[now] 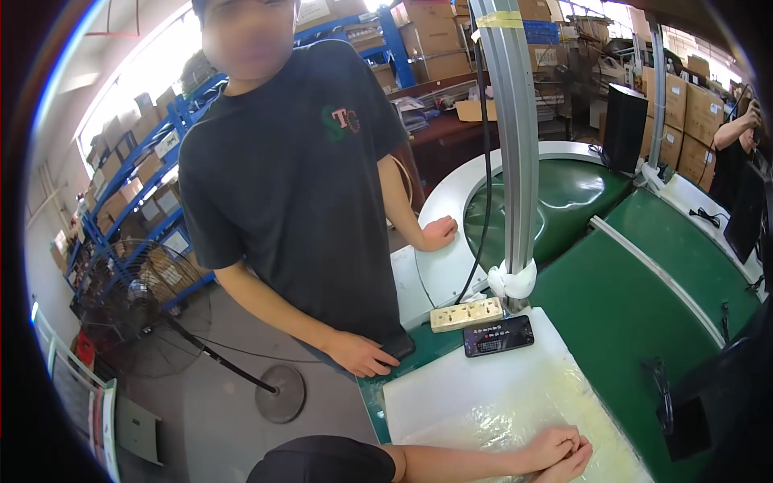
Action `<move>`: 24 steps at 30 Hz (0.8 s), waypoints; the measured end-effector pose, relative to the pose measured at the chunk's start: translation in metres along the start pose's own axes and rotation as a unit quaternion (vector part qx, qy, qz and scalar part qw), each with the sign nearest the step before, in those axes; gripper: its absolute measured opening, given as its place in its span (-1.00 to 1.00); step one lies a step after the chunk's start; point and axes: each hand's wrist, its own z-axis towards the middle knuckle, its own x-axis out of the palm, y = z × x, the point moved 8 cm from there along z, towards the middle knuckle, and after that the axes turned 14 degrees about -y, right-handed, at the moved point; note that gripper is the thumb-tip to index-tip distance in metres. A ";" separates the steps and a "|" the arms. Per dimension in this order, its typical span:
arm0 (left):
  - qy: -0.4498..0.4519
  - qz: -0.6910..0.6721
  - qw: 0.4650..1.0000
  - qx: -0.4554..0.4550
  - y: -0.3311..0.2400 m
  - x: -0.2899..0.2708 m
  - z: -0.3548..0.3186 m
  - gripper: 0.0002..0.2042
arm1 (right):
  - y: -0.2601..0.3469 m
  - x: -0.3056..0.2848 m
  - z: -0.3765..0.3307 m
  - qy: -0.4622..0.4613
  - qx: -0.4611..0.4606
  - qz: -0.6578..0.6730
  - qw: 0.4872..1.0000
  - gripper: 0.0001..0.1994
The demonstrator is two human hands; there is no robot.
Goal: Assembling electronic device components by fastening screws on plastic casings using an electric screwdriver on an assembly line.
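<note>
My left hand (554,447) and my right hand (570,467) meet at the lower right, over the front part of a white padded tabletop covered in clear film (451,402). Both have their fingers curled in and press against each other; nothing shows in them. The right hand is partly cut off by the lower edge of the picture. Beyond them on the padded top lies a black smartphone (498,336) with its screen lit. Touching its far side is a cream power strip (466,315), with a black cable running up from it.
A co-worker in a dark T-shirt (298,177) stands across the table, one hand on a dark flat object (398,344). A metal post (514,145) rises behind the power strip. Green conveyor belt (620,298) runs along the right. A standing fan (143,306) is at left.
</note>
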 end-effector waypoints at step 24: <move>0.048 -0.039 0.996 -0.059 0.007 0.008 -0.004 -0.87 | -0.001 0.007 -0.007 0.035 -0.035 0.034 0.998 -0.72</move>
